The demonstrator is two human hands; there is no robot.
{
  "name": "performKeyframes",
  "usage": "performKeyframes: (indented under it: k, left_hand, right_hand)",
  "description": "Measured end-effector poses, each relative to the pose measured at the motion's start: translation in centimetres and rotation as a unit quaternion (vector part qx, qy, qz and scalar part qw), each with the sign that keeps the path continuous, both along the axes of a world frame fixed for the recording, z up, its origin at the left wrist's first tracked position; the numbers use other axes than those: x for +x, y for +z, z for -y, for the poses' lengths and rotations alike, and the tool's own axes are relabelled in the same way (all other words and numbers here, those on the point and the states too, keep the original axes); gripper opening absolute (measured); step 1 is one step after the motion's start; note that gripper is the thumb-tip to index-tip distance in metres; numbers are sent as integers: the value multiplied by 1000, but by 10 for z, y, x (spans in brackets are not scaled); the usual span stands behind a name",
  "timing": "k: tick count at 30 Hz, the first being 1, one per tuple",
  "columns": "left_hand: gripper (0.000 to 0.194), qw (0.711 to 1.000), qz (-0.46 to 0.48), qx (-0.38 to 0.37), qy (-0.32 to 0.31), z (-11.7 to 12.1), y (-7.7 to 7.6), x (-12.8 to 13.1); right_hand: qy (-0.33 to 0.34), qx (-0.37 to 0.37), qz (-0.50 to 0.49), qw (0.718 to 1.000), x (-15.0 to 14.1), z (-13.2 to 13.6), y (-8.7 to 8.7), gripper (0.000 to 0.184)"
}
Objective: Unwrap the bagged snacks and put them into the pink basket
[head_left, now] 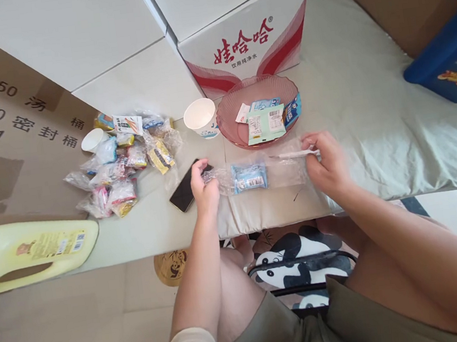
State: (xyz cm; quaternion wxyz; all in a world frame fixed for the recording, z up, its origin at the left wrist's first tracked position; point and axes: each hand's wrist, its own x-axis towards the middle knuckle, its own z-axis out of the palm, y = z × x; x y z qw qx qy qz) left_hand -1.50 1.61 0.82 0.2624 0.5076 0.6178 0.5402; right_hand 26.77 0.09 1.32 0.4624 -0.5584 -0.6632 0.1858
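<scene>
My left hand pinches the bunched left end of a clear plastic bag. Inside the bag lies a small blue snack packet with a white barcode label. At the bag's right end, my right hand is closed around a slim white stick-like thing whose narrow end points left; its exact kind is unclear. Whether the right fingers also grip the plastic, I cannot tell. A dark phone lies beside my left hand. Just beyond the bag stands a pink ribbed bowl with several snack packets in it.
A white paper cup stands left of the bowl. Several plastic-wrapped packets are piled farther left, near another white cup. Behind are a red-and-white carton and white cabinets. A yellow jug and blue container flank the surface.
</scene>
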Motion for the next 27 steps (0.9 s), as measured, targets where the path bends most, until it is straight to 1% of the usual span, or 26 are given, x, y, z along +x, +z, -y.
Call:
performKeyframes:
  k: [2,3,4,6,8,10,11,13,15,17,18,19,21,23,25,27]
  left_hand:
    - [44,996,-45,-43,-68,3,4,2]
    - [39,991,-67,-70,-91,4,6,5]
    - [30,987,-87,-89,-102,6,9,8]
    - [10,984,-104,-98,-110,11,14,14]
    - [20,984,-72,-94,-131,16,18,17]
    - [24,980,-22,-105,-167,22,22,16]
    - [25,975,-11,-116,-187,24,23,15]
    - [32,962,-40,-136,-232,28,24,13]
    - [39,950,-108,-139,-259,31,23,10]
    - [27,948,-154,-129,-247,31,22,9]
    - [20,953,-153,-124,-229,30,22,8]
    - [18,961,-137,-119,-209,29,21,7]
    - [24,975,-76,-105,-181,28,22,6]
    - [29,982,-4,-84,-168,28,23,6]
    - [31,982,54,-63,-171,28,26,7]
    - [32,976,104,-52,-184,29,29,9]
  right_hand:
    - [46,43,51,997,-4,4,1,25]
    - [67,60,79,993,-7,6,2,28]
    - [80,72,108,988,-10,8,1,33]
    - [77,82,161,981,-15,10,0,42]
    - [68,81,197,975,-18,9,-3,42]
    - [85,75,213,970,-18,9,-5,31]
    - [100,72,216,968,-18,8,-6,25]
    - [137,71,210,966,-19,9,-6,21]
    - [164,76,193,964,-19,10,-5,22]
    - [181,83,180,963,-20,11,-5,21]
    - [187,85,178,962,-21,11,-6,20]
    - [191,86,177,962,-21,11,-6,19]
    - [196,92,175,961,-22,11,-6,19]
    - [194,101,174,960,-22,11,-6,19]
    - [187,122,171,960,-23,12,-5,20]
    - [190,145,171,956,-25,13,-4,26]
